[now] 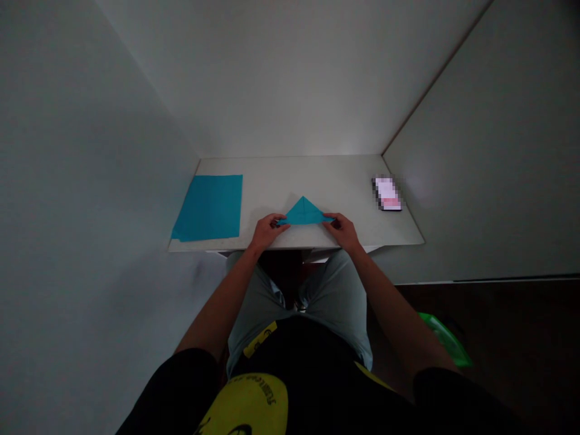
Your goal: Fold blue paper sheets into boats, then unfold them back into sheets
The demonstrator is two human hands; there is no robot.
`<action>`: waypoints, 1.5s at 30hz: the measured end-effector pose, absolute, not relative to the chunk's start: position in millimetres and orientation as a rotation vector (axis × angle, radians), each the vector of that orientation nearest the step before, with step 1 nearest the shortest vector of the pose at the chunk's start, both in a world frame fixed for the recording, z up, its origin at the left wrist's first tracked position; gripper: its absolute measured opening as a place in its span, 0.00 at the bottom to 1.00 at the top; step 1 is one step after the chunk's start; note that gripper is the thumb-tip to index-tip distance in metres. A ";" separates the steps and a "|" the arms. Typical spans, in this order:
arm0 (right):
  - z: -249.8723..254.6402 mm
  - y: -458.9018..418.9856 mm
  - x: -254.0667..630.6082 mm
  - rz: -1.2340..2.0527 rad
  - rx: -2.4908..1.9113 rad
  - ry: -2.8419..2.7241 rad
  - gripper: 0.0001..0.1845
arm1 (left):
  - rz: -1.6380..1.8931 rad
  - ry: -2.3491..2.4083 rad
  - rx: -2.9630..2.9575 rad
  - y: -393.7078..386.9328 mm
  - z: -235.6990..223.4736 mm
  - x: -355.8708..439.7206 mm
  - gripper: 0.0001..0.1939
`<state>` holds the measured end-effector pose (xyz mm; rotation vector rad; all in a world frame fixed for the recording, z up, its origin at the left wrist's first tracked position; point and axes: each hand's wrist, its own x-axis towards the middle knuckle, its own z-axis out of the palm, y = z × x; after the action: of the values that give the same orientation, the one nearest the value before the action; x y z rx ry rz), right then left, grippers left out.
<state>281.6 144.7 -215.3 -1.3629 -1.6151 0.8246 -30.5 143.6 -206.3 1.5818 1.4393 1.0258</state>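
A blue paper folded into a triangle (304, 211) lies on the white table (317, 172), its peak pointing away from me. My left hand (266, 230) pinches the triangle's left corner with closed fingers. My right hand (342, 229) pinches its right corner the same way. Both hands rest near the table's front edge.
A flat stack of blue paper sheets (209, 206) lies at the table's left. A phone (387, 193) with a lit screen lies at the right, near the wall. White walls close in the table on the left, back and right. A green object (446, 339) is on the dark floor.
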 end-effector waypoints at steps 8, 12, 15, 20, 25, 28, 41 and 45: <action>-211.9 142.5 279.2 0.825 -1.379 -1.621 0.31 | 1.093 1.463 1.582 140.6 -203.5 -30.2 0.18; -210.1 141.6 277.7 0.848 -1.395 -1.589 0.31 | 1.083 1.498 1.600 139.2 -200.7 -29.3 0.17; -209.2 141.2 275.6 0.863 -1.400 -1.557 0.31 | 1.067 1.522 1.633 138.2 -199.9 -27.8 0.16; -210.8 143.5 269.2 0.817 -1.401 -1.501 0.27 | 0.931 1.624 1.786 136.5 -202.2 -25.3 0.09; -209.6 147.7 255.8 0.730 -1.367 -1.459 0.22 | 0.860 1.592 1.885 136.6 -201.9 -24.2 0.08; -206.7 151.3 243.6 0.727 -1.355 -1.428 0.20 | 0.825 1.557 1.979 136.6 -200.5 -24.3 0.08; -219.3 156.2 218.0 0.600 -1.220 -1.604 0.11 | 0.793 1.628 2.137 146.2 -195.3 8.8 0.18; -225.1 156.3 218.5 0.657 -1.217 -1.612 0.20 | 0.798 1.615 2.111 150.5 -195.0 17.2 0.14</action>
<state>218.5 156.3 -225.1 -1.2166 -1.6119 0.6569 17.2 150.5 -195.0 2.1112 1.6154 0.7975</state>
